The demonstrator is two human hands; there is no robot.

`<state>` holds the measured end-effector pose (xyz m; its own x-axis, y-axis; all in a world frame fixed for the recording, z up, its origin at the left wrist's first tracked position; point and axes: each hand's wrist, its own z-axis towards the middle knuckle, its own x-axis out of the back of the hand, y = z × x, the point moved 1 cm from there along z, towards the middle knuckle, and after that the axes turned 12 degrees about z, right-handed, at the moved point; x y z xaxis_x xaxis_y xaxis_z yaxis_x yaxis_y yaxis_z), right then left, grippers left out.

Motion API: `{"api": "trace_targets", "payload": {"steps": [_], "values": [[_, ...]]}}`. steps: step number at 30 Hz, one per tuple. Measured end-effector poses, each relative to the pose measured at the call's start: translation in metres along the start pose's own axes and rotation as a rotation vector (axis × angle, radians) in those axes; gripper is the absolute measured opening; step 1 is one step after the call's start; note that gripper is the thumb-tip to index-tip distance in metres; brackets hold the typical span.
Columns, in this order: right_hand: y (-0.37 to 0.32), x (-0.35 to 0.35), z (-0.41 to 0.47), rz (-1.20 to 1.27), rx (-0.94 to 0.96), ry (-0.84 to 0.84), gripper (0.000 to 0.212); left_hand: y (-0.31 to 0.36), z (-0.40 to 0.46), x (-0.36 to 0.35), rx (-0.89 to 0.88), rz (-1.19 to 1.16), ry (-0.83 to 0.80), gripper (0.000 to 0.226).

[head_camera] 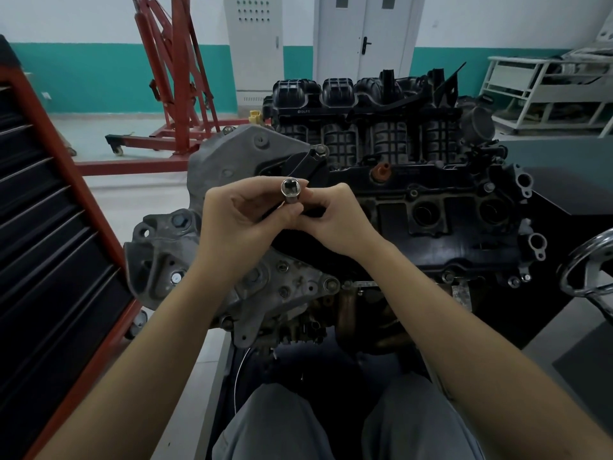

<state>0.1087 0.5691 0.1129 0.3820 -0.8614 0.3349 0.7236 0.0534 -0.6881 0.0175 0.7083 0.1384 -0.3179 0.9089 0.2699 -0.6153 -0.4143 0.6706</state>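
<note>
- Left grip (245,210) is curled round the metal socket (291,193), clamped on its lower body, with the square opening facing the camera.
- Right grip (335,217) pinches the socket's right side with its fingertips.
- Held up at the frame's centre, the socket is in front of the engine (431,180).
- Along the left edge runs a red tool cabinet (49,260); a red hoist (179,78) stands upper left.

Engine (381,194) crowds beneath hands; tool cabinet (49,244) blocks left.
</note>
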Motion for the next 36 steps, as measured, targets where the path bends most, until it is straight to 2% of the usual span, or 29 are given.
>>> {"api": "trace_targets", "payload": {"steps": [5,9,11,15,18,22,24,27,30,33,36], "values": [[-0.0006,0.0005,0.0004,-0.004,0.008,0.029,0.018,0.0007,0.0014,-0.0014,-0.035,0.122,0.09,0.028],[0.0008,-0.0008,0.0003,0.02,0.018,-0.053,0.018,-0.0011,0.0022,-0.0006,-0.022,0.018,0.039,0.033],[0.0016,-0.0013,0.0002,0.028,0.016,-0.041,0.016,-0.0019,0.0021,0.0008,-0.013,-0.012,0.005,0.033],[0.0026,-0.0001,0.0,0.035,-0.009,0.016,0.013,-0.0005,0.0003,-0.0004,-0.043,0.079,0.061,0.028],[0.0017,-0.0002,0.0007,0.034,0.001,-0.001,0.018,0.0017,-0.0023,-0.0042,-0.035,0.038,0.114,0.032],[0.0012,-0.0018,0.0005,0.089,0.018,-0.066,0.023,0.002,-0.003,-0.0051,-0.034,-0.026,0.061,0.041],[0.0016,-0.0012,0.0001,0.109,0.005,-0.05,0.024,0.0013,-0.003,-0.0044,-0.033,0.002,0.037,0.036],[0.0033,0.0,0.0005,0.102,-0.008,-0.036,0.012,0.0027,-0.0028,-0.0061,-0.042,0.101,0.07,0.026],[0.0035,-0.0004,0.0012,0.108,0.002,-0.047,0.018,0.0036,-0.0008,-0.0068,-0.043,0.106,0.124,0.027],[0.0,-0.0021,0.0005,0.139,0.026,-0.086,0.032,0.004,-0.0001,-0.0067,-0.036,0.034,0.069,0.035],[0.0008,-0.0016,0.0001,0.147,0.006,-0.043,0.027,0.0031,-0.0005,-0.0062,-0.035,0.005,0.016,0.033]]}}
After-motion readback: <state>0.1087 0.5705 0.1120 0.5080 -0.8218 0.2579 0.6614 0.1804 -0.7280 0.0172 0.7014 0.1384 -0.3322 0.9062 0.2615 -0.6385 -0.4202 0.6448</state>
